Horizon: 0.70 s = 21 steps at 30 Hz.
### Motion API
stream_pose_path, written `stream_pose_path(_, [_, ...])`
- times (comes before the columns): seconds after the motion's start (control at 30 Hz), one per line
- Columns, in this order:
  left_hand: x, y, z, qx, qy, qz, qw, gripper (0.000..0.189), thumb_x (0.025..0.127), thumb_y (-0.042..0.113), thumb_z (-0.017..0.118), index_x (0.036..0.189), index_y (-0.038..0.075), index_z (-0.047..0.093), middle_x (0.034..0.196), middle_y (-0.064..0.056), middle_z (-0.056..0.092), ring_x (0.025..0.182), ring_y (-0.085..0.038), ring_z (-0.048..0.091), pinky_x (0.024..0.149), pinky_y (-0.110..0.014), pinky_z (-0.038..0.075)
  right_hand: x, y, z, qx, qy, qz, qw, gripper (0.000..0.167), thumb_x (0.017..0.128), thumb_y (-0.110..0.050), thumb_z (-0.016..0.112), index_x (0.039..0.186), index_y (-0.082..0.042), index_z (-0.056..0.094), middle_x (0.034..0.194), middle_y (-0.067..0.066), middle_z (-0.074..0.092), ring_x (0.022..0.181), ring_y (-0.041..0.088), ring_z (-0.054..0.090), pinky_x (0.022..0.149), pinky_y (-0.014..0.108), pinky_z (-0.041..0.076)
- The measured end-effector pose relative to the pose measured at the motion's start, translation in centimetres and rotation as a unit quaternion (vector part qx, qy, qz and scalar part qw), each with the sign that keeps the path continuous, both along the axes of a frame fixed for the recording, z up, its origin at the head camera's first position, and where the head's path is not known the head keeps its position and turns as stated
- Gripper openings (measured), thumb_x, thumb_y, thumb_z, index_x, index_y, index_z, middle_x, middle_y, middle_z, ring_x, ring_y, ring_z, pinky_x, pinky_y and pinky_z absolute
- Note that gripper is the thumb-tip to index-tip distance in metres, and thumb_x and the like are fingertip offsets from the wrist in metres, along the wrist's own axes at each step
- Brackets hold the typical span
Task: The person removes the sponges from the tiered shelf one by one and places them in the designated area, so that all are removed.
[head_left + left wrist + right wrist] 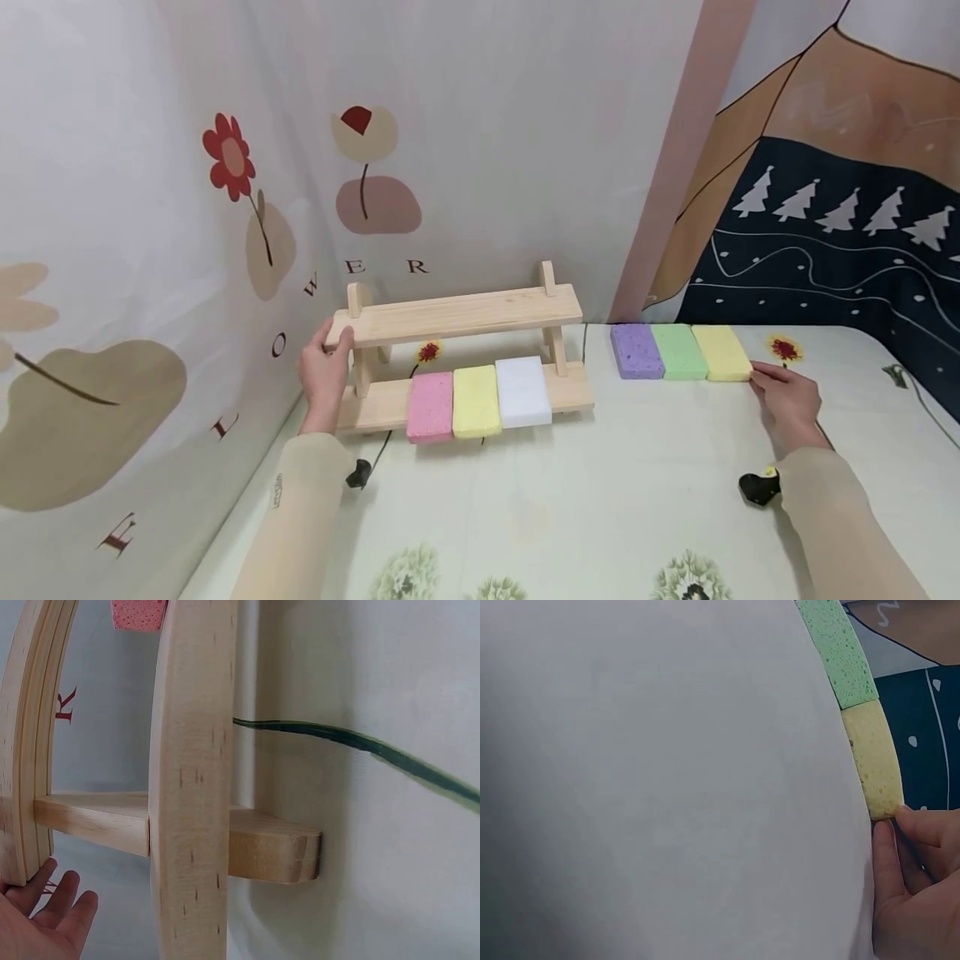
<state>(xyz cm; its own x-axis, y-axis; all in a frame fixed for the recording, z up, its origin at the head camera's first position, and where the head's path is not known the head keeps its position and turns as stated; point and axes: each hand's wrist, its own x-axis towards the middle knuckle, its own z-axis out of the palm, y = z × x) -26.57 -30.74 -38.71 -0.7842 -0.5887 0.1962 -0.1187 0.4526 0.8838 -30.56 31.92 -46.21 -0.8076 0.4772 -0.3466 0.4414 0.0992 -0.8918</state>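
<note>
A two-tier wooden rack (457, 318) stands at the middle left. My left hand (326, 371) holds the left end of its upper board, thumb at the front edge. In the left wrist view, the fingers (79, 911) lie by the board's end. A pink sponge (431, 407), a yellow sponge (476, 402) and a white sponge (523, 392) lie side by side on the lower board, overhanging its front. To the right, purple (637, 352), green (678, 352) and another yellow sponge (722, 353) touch in a row on the table. My right hand (787, 400) pinches the yellow one's right edge with its fingertips.
A white flower-print cloth covers the table (585, 500). Behind the rack hangs a white printed curtain (480, 150), which also runs along the left. A dark cloth with white trees (840, 225) hangs at the back right.
</note>
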Motion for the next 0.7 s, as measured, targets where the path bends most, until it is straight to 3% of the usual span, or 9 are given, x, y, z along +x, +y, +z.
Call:
stream_pose_path(0.13, [-0.14, 0.05, -0.02, 0.004, -0.003, 0.002, 1.0, 0.06, 0.098, 0.045, 0.057, 0.151, 0.019, 0.046, 0.154, -0.008, 0.047, 0.145, -0.027, 0.042, 0.121, -0.044, 0.033, -0.08, -0.1, 0.17, 0.019, -0.002, 0.004, 0.9998, 0.043, 0.101, -0.015, 0.055, 0.144, -0.007, 0.052, 0.13, 0.003, 0.062, 0.088, -0.007, 0.059, 0.06, 0.002, 0.05])
stream_pose_path(0.3, [-0.46, 0.18, 0.42, 0.006, -0.002, -0.001, 1.0, 0.061, 0.097, 0.046, 0.056, 0.151, 0.019, 0.045, 0.154, -0.008, 0.047, 0.145, -0.025, 0.042, 0.122, -0.041, 0.033, -0.28, 0.15, 0.57, 0.014, -0.01, 0.005, 0.9998, 0.043, 0.101, -0.016, 0.055, 0.144, -0.009, 0.052, 0.118, -0.005, 0.064, 0.078, -0.012, 0.054, 0.06, 0.003, 0.05])
stream_pose_path(0.53, [-0.41, 0.28, 0.8, 0.011, 0.001, 0.001, 0.9999, 0.06, 0.098, 0.045, 0.056, 0.151, 0.018, 0.046, 0.153, -0.009, 0.048, 0.144, -0.026, 0.043, 0.121, -0.041, 0.033, -0.55, 0.41, 0.92, -0.065, -0.009, -0.017, 0.9977, 0.043, 0.1, -0.014, 0.057, 0.143, -0.014, 0.054, 0.1, -0.016, 0.058, 0.105, -0.003, 0.061, 0.058, 0.004, 0.051])
stream_pose_path(0.7, [-0.19, 0.45, 0.65, 0.012, -0.005, 0.002, 0.9999, 0.059, 0.098, 0.044, 0.057, 0.15, 0.018, 0.046, 0.152, -0.009, 0.048, 0.144, -0.026, 0.043, 0.122, -0.041, 0.033, -0.18, 0.77, 0.77, -0.131, 0.011, -0.033, 0.9907, 0.036, 0.1, -0.011, 0.056, 0.133, -0.025, 0.064, 0.083, -0.019, 0.057, 0.09, -0.005, 0.062, 0.061, 0.006, 0.053])
